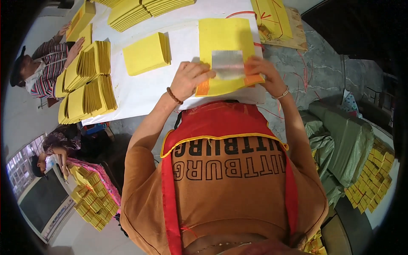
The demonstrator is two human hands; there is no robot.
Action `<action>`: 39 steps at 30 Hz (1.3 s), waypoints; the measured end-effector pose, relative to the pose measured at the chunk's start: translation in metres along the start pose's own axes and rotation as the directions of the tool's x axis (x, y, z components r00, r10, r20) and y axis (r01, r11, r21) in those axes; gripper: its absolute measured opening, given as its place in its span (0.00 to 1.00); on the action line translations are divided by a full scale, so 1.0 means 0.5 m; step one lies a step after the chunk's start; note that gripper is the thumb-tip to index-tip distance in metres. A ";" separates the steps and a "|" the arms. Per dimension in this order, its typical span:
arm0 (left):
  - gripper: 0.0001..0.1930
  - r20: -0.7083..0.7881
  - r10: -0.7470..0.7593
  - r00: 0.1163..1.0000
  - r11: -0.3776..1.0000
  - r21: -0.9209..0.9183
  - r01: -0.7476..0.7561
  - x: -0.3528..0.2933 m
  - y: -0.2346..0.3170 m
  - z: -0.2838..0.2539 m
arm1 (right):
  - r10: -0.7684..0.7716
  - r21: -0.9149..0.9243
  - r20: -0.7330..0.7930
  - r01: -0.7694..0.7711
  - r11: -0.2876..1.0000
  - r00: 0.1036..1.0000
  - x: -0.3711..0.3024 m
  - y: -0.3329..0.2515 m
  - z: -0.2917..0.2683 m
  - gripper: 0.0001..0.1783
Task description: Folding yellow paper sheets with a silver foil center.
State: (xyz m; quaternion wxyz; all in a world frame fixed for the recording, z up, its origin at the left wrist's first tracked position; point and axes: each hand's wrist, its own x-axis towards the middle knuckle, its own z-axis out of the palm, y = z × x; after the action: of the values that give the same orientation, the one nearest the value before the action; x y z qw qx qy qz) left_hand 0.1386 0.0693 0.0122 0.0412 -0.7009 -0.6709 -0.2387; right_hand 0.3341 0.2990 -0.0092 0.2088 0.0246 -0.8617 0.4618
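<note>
A sheet of yellow paper [225,36] lies near the table's front right edge, its near part lifted and curling. In its middle is a shiny silver square [227,68], with orange patches at both sides near the front. The fingers of my left hand [187,80] are curled and pinch the sheet at its left side by the silver square. Opposite it, my right hand [267,75] grips the right side, fingers over the edge beside the orange patch. Whether more sheets lie beneath is hard to tell.
A stack of folded yellow paper [146,54] lies left of my hands on the white-covered table [127,95]. More stacks [87,80] line the left edge, near a person in a striped top. A tied yellow bundle [274,21] rests on a wooden board at right. Green sacks [340,131] stand behind right.
</note>
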 end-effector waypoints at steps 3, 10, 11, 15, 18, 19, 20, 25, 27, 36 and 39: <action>0.12 0.044 -0.159 0.986 0.949 -0.268 0.165 -0.029 0.018 0.018 | 0.121 0.177 0.068 -0.132 0.975 0.990 -0.025 -0.024 0.021 0.12; 0.11 0.256 -0.743 0.619 0.440 -0.511 0.739 0.030 0.022 0.042 | 0.594 0.157 -0.194 -0.573 0.804 0.781 -0.017 -0.002 0.076 0.12; 0.12 0.232 -0.752 0.618 0.399 -0.585 0.706 0.025 0.009 0.064 | 0.593 0.155 -0.193 -0.573 0.805 0.782 -0.016 0.012 0.084 0.12; 0.12 0.239 -0.766 0.596 0.356 -0.615 0.704 0.012 -0.013 0.106 | 0.597 0.187 -0.303 -0.568 0.801 0.743 -0.001 0.014 0.095 0.17; 0.13 0.254 -0.784 0.567 0.313 -0.627 0.713 0.014 -0.023 0.117 | 0.632 0.208 -0.358 -0.601 0.772 0.687 0.015 0.004 0.099 0.22; 0.12 0.262 -0.787 0.558 0.316 -0.606 0.730 0.018 -0.025 0.117 | 0.653 0.230 -0.378 -0.617 0.753 0.656 0.018 0.003 0.100 0.24; 0.12 0.269 -0.791 0.550 0.320 -0.584 0.746 0.022 -0.026 0.116 | 0.653 0.230 -0.383 -0.617 0.752 0.653 0.021 -0.001 0.101 0.24; 0.10 0.292 -0.814 0.502 0.156 -0.724 0.672 0.036 -0.022 0.108 | 0.681 0.096 -0.440 -0.723 0.684 0.586 0.046 -0.018 0.101 0.22; 0.10 0.308 -0.817 0.487 0.119 -0.737 0.666 0.049 -0.017 0.090 | 0.682 0.087 -0.442 -0.728 0.680 0.583 0.046 -0.015 0.101 0.22; 0.26 0.092 -0.819 0.566 0.398 -0.620 0.676 0.063 0.014 0.050 | 0.680 0.047 -0.437 -0.739 0.672 0.589 0.054 -0.015 0.106 0.20; 0.28 0.140 -0.809 0.571 0.431 -0.519 0.738 0.068 0.015 0.044 | 0.674 0.037 -0.443 -0.740 0.672 0.591 0.051 -0.005 0.109 0.19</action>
State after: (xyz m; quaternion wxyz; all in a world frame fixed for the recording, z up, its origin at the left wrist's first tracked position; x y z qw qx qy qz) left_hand 0.1515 0.1081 0.0079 -0.2221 -0.2791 -0.8195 -0.4485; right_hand 0.2929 0.2573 -0.0240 0.1892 -0.4362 -0.7655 0.4335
